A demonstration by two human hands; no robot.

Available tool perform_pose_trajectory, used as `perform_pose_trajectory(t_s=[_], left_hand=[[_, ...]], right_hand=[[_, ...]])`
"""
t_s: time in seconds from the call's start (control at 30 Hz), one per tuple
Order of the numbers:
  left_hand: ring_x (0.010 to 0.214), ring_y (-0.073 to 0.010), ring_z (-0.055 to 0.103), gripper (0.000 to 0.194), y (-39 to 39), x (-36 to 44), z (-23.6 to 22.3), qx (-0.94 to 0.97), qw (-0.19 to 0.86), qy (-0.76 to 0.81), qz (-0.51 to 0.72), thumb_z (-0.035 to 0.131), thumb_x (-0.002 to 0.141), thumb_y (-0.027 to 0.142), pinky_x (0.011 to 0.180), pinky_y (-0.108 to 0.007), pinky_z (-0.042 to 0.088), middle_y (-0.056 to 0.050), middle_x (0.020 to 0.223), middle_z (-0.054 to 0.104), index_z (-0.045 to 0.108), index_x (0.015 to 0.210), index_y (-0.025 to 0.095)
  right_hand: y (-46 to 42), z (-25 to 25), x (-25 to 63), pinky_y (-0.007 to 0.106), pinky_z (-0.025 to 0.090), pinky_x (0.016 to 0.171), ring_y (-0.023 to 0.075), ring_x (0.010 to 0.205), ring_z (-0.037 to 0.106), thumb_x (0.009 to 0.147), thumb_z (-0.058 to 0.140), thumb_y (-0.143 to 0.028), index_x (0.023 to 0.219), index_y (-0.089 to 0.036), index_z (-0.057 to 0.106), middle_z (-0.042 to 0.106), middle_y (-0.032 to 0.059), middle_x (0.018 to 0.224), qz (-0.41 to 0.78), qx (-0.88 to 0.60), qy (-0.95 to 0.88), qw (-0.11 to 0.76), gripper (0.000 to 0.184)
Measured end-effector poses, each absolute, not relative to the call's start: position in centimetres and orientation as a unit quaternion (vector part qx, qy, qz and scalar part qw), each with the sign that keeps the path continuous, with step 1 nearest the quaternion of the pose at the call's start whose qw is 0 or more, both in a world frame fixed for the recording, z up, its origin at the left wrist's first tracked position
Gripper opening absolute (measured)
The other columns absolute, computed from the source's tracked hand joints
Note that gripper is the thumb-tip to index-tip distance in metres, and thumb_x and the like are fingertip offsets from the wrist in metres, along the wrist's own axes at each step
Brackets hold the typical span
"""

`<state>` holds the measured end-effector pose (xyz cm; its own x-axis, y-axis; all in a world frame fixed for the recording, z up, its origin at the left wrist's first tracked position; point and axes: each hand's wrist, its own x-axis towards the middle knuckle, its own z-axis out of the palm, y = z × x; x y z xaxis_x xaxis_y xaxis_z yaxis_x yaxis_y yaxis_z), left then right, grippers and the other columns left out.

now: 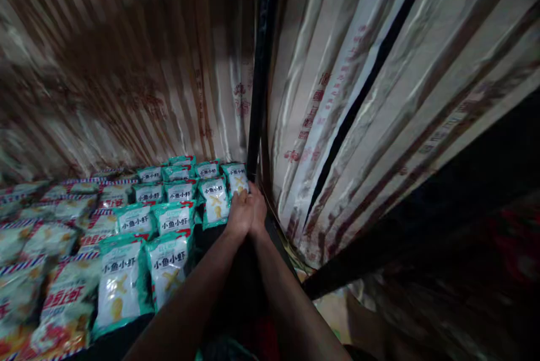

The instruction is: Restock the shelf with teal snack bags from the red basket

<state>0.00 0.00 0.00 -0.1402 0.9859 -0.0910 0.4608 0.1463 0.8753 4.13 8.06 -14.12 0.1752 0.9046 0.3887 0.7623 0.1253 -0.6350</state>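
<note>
At the right end of the rows stands a green-and-white snack bag, leaning back. My left hand and my right hand are side by side at its lower part, both closed on it. The low light partly hides the fingertips. Just left of my hands a second green snack bag leans against its row. Nearer to me, two larger-looking green bags stand upright in front, with further bags of the same kind behind.
Several snack bags with striped edges fill the left side. Printed, pleated sheeting covers the back, and similar sheeting hangs on the right. A dark upright post stands in the corner, just beyond my hands.
</note>
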Motion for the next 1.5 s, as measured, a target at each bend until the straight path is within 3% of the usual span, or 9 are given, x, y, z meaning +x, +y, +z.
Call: perform_pose_trajectory(t_s=[0.13, 0.23, 0.37, 0.67, 0.83, 1.0, 1.23, 1.37, 1.5], left_hand=[[0.129, -0.0253, 0.043, 0.047, 1.1, -0.2, -1.7, 0.541, 0.359, 0.659, 0.380, 0.034, 0.081, 0.008, 0.111, -0.039, 0.026, -0.019, 0.133, 0.052, 0.058, 0.120, 0.005], [0.130, -0.0229, 0.042, 0.047, 1.9, 0.6, -3.3, 0.547, 0.343, 0.648, 0.405, 0.034, 0.081, 0.009, 0.111, -0.040, 0.025, -0.015, 0.130, 0.056, 0.059, 0.120, 0.011], [0.133, -0.0206, 0.037, 0.054, 2.5, 1.7, -4.6, 0.550, 0.319, 0.640, 0.432, 0.029, 0.076, 0.000, 0.113, -0.039, 0.022, -0.014, 0.130, 0.056, 0.059, 0.120, 0.010], [0.127, -0.0228, 0.045, 0.047, 2.4, -0.2, -4.8, 0.547, 0.314, 0.639, 0.441, 0.032, 0.076, 0.004, 0.111, -0.036, 0.028, -0.016, 0.121, 0.062, 0.063, 0.112, 0.006], [0.125, -0.0261, 0.047, 0.042, 2.7, -0.8, -5.9, 0.556, 0.300, 0.635, 0.445, 0.039, 0.076, 0.008, 0.108, -0.040, 0.034, -0.014, 0.122, 0.062, 0.064, 0.109, 0.011], [0.118, -0.0233, 0.054, 0.040, 1.8, -0.8, -6.5, 0.555, 0.261, 0.633, 0.472, 0.037, 0.078, 0.009, 0.105, -0.039, 0.038, -0.010, 0.118, 0.064, 0.065, 0.106, 0.017], [0.128, -0.0289, 0.041, 0.038, -1.5, -2.0, -8.4, 0.516, 0.120, 0.694, 0.487, 0.040, 0.086, 0.026, 0.110, -0.044, 0.028, -0.020, 0.136, 0.046, 0.063, 0.110, 0.007], [0.135, -0.0318, 0.029, 0.039, -2.0, -2.6, -9.4, 0.498, 0.120, 0.716, 0.474, 0.042, 0.087, 0.029, 0.111, -0.044, 0.025, -0.022, 0.143, 0.037, 0.062, 0.111, 0.006], [0.134, -0.0328, 0.031, 0.036, -1.8, -3.0, -9.2, 0.479, 0.135, 0.730, 0.468, 0.042, 0.088, 0.031, 0.110, -0.046, 0.027, -0.018, 0.142, 0.038, 0.065, 0.108, 0.010]], right_hand=[[7.8, -14.7, 4.3, 0.032, 0.039, 0.097, 0.0222, 0.114, 0.055, 0.087, 0.040, -0.015, 0.124, -0.006, 0.055, 0.059, 0.0168, 0.124, 0.079, -0.656, -0.639, 0.393, 0.041], [7.5, -14.9, 4.3, 0.033, 0.033, 0.104, 0.0213, 0.125, 0.045, 0.088, 0.041, -0.017, 0.131, -0.008, 0.049, 0.052, 0.0146, 0.133, 0.067, -0.643, -0.652, 0.396, 0.045], [7.2, -15.0, 4.1, 0.032, 0.030, 0.106, 0.0190, 0.128, 0.041, 0.089, 0.043, -0.019, 0.131, -0.013, 0.050, 0.051, 0.0109, 0.135, 0.058, -0.625, -0.669, 0.399, 0.044], [7.3, -15.2, 4.1, 0.035, 0.033, 0.105, 0.0208, 0.127, 0.042, 0.088, 0.045, -0.018, 0.131, -0.012, 0.051, 0.052, 0.0130, 0.135, 0.053, -0.613, -0.679, 0.401, 0.043], [7.0, -15.0, 4.1, 0.038, 0.034, 0.104, 0.0232, 0.129, 0.039, 0.088, 0.045, -0.018, 0.130, -0.011, 0.051, 0.048, 0.0150, 0.138, 0.050, -0.611, -0.672, 0.416, 0.043], [6.0, -14.2, 4.3, 0.038, 0.034, 0.103, 0.0222, 0.127, 0.038, 0.087, 0.044, -0.015, 0.125, -0.015, 0.056, 0.049, 0.0114, 0.136, 0.047, -0.596, -0.676, 0.431, 0.040], [3.8, -12.7, 3.7, 0.032, 0.041, 0.094, 0.0198, 0.104, 0.053, 0.090, 0.040, -0.019, 0.119, -0.018, 0.061, 0.063, 0.0083, 0.115, 0.066, -0.584, -0.688, 0.426, 0.036], [3.0, -12.4, 2.8, 0.030, 0.043, 0.091, 0.0195, 0.103, 0.055, 0.091, 0.042, -0.022, 0.120, -0.018, 0.060, 0.064, 0.0079, 0.114, 0.085, -0.573, -0.710, 0.402, 0.035], [2.8, -12.4, 2.3, 0.030, 0.044, 0.090, 0.0205, 0.102, 0.057, 0.091, 0.043, -0.022, 0.122, -0.017, 0.059, 0.064, 0.0090, 0.116, 0.103, -0.574, -0.718, 0.380, 0.035]])
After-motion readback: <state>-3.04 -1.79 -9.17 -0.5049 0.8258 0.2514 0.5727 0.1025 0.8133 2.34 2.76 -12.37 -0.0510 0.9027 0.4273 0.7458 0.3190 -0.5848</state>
